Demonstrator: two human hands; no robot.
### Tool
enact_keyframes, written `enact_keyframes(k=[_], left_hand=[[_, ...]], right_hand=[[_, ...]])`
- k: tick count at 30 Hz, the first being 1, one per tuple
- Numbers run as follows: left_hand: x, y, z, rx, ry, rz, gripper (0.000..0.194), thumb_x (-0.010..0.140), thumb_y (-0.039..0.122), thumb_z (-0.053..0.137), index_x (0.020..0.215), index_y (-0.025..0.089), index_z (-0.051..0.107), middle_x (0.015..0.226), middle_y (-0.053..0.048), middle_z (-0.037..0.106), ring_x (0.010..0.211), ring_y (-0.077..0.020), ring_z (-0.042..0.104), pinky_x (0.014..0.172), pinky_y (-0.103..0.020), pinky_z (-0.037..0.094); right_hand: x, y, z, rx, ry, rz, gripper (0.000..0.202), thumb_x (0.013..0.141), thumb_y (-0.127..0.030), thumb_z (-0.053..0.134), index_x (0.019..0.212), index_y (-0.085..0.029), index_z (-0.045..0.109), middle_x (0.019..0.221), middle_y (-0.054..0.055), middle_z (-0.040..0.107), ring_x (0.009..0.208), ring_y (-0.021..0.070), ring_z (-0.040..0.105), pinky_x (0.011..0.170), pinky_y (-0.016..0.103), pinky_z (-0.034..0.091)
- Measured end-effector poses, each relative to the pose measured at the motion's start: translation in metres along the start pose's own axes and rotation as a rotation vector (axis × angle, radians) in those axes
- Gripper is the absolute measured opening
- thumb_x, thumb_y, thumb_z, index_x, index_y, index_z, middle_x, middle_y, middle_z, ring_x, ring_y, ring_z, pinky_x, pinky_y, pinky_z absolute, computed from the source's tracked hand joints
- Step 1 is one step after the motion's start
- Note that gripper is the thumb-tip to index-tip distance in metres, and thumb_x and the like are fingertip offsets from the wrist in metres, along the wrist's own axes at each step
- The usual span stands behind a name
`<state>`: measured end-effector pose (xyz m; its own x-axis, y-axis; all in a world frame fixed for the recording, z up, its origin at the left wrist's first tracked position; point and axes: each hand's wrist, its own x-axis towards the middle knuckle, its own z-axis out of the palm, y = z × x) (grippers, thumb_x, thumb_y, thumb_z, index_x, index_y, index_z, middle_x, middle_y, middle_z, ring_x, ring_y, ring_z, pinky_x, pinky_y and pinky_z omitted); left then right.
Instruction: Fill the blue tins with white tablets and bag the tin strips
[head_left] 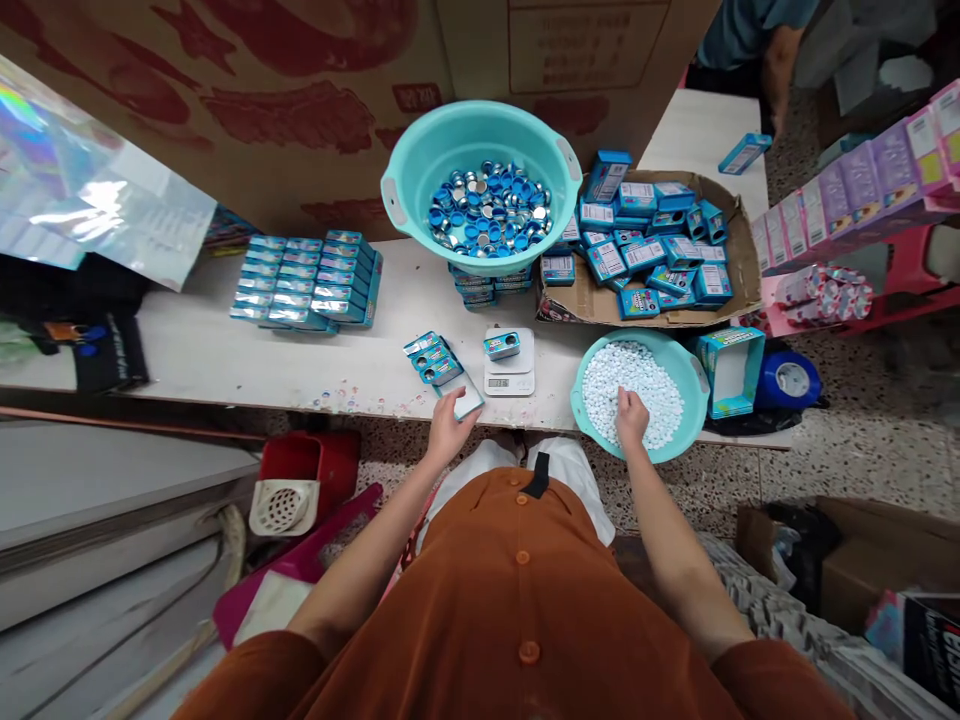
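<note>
My left hand (pixel 450 425) has its thumb and fingers at the near end of an open display box (pixel 469 402), whose pale inside shows. At the far end of that box stand several small blue boxes with round holes (pixel 433 358). Beside it, a white digital scale (pixel 511 384) carries one more blue box (pixel 502 345) lying flat. My right hand (pixel 632 415) is closed in the turquoise basin (pixel 694 415) of small white pellets (pixel 626 375), fingertips among the pellets; exactly what lies inside the fingers is hidden.
A second turquoise basin (pixel 397 150) holds blue and silver caps. Filled blue boxes (pixel 304 282) stand in stacks at left. A cardboard tray (pixel 555 305) of blue boxes lies at right, near an open blue carton (pixel 731 372) and tape roll (pixel 791 380). Another person (pixel 780 60) is at far right.
</note>
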<state>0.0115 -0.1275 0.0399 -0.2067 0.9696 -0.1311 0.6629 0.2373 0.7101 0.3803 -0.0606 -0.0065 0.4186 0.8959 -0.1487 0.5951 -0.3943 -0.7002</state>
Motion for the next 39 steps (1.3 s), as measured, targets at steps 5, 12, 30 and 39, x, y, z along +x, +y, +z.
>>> enact_keyframes(k=[5, 12, 30, 39], left_hand=[[0.000, -0.001, 0.005, -0.056, 0.010, -0.011, 0.041, 0.080, 0.037, 0.060, 0.118, 0.022, 0.052, 0.115, -0.010, 0.060, 0.111, -0.0256, 0.054, 0.095, -0.042, 0.043], [-0.004, 0.002, 0.004, -0.100, -0.011, -0.066, 0.034, 0.084, 0.037, 0.055, 0.114, 0.022, 0.056, 0.113, -0.009, 0.061, 0.111, -0.0245, 0.054, 0.094, -0.040, 0.043], [-0.057, -0.039, 0.017, -0.282, 0.178, -0.320, 0.032, 0.082, 0.038, 0.056, 0.108, 0.020, 0.060, 0.111, -0.010, 0.064, 0.108, -0.0237, 0.057, 0.094, -0.040, 0.044], [-0.077, -0.050, 0.020, -0.370, 0.263, -0.458, 0.032, 0.082, 0.038, 0.056, 0.108, 0.019, 0.060, 0.109, -0.010, 0.065, 0.104, -0.0226, 0.060, 0.092, -0.039, 0.046]], right_hand=[[0.020, -0.024, -0.015, 0.677, -0.141, 0.507, 0.035, 0.089, -0.046, 0.038, 0.062, -0.024, 0.043, 0.049, -0.006, 0.035, 0.042, 0.0115, 0.027, 0.044, 0.027, 0.026], [0.017, -0.078, -0.003, 1.558, -0.527, 0.707, 0.021, 0.088, -0.013, 0.038, 0.071, -0.022, 0.046, 0.054, -0.007, 0.038, 0.042, 0.0067, 0.034, 0.036, 0.014, 0.028], [0.025, -0.220, 0.149, 1.325, -0.483, 0.706, 0.030, 0.093, -0.032, 0.040, 0.066, -0.020, 0.041, 0.051, -0.008, 0.040, 0.038, 0.0036, 0.037, 0.031, 0.013, 0.025], [0.028, -0.233, 0.172, 1.174, -0.296, 0.479, 0.033, 0.090, -0.041, 0.044, 0.064, -0.021, 0.038, 0.050, -0.009, 0.040, 0.043, 0.0051, 0.045, 0.041, 0.016, 0.038]])
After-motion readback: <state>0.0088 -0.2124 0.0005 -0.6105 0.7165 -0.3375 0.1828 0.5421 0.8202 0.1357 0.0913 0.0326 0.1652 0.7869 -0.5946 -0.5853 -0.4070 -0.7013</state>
